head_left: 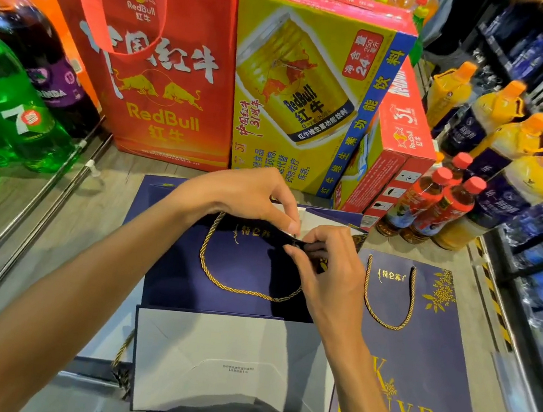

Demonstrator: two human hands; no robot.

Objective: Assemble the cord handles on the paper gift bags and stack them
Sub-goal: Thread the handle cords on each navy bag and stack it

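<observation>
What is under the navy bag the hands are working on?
Under the navy bag lies at least one more navy bag, its edge showing at the far left. How many are stacked there is hidden.

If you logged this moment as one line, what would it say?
step: fitting cord | left hand: pinching bag's top edge | right hand: working gold cord end | blue bag: flat | finished bag: to its right
</observation>
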